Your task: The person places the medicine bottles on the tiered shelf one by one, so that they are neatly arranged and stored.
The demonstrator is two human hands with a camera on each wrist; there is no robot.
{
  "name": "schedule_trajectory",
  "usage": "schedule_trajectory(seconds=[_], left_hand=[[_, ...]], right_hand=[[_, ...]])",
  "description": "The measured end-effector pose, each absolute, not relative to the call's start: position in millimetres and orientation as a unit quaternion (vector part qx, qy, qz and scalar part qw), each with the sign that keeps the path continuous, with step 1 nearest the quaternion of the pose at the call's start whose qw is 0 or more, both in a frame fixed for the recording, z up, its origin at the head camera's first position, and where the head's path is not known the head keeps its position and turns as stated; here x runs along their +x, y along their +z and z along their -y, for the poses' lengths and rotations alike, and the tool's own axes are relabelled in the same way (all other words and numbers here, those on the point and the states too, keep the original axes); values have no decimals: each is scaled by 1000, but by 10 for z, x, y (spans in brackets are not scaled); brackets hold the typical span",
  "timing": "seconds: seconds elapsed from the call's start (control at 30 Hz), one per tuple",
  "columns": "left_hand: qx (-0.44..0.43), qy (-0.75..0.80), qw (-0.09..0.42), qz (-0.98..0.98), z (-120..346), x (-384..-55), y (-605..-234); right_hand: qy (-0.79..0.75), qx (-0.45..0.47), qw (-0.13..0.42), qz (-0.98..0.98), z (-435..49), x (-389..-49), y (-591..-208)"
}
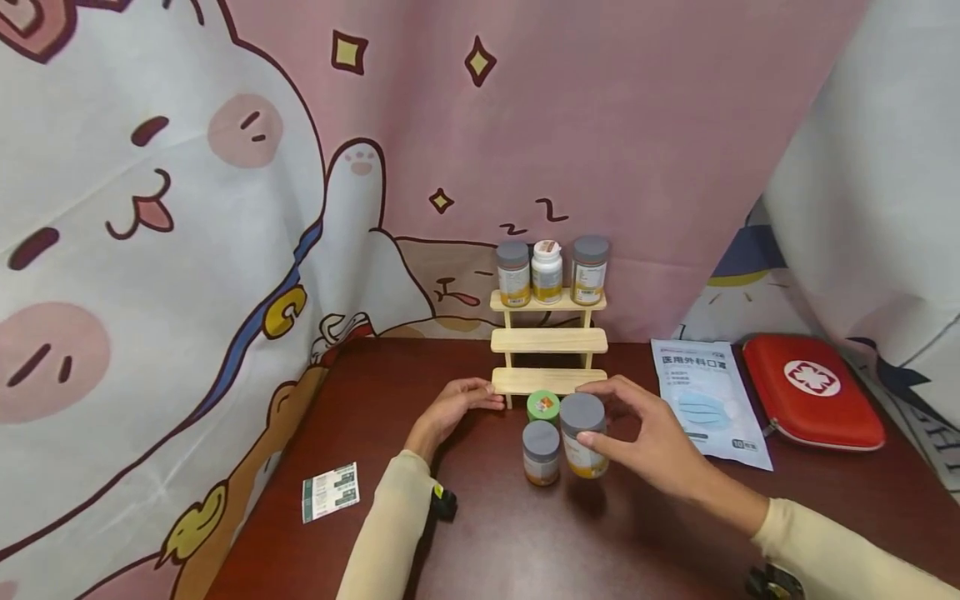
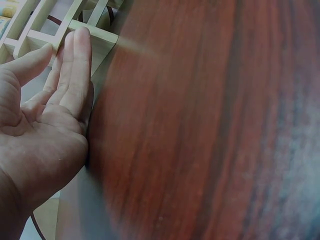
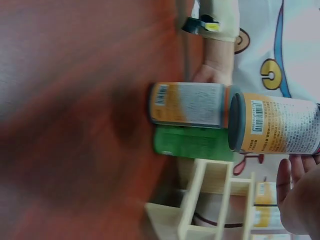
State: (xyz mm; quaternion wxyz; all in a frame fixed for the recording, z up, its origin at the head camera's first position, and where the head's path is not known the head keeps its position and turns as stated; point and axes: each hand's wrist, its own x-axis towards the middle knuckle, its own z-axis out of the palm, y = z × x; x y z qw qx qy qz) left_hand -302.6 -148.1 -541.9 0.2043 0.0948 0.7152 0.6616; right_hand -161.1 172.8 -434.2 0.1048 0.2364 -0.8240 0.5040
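My right hand (image 1: 660, 442) grips a grey-lidded supplement jar (image 1: 585, 450) with a white and yellow label, raised above the table. In the right wrist view the jar's base (image 3: 235, 122) is off the tabletop. Beside it stand a second grey-lidded jar (image 1: 542, 460) and, behind that, a green-lidded green bottle (image 1: 543, 406), both in front of a three-tier wooden shelf (image 1: 549, 340). My left hand (image 1: 459, 408) is at the shelf's lower left end, its fingertips right at the wood. In the left wrist view its fingers (image 2: 77, 75) are extended, and the palm holds nothing.
On the top tier stand two grey-lidded jars (image 1: 513, 279) and, between them, a white bottle (image 1: 547, 273). Right of the shelf lie a face-mask packet (image 1: 712, 417) and a red first-aid case (image 1: 813, 400). A small white-and-green packet (image 1: 331, 492) lies at left. A printed curtain (image 1: 637, 125) hangs behind.
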Motion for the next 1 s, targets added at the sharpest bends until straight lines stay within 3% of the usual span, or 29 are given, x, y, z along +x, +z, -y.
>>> schedule_trajectory(seconds=[0.57,1.0], left_hand=[[91,665,214,-709,1472,-3024,-5452],[99,669,208,-707,1492,-3046,-5435]], right_hand=[[494,218,132,831,-1439,-2008,-3725],[521,192,147,818,-1219,-2576,-3793]])
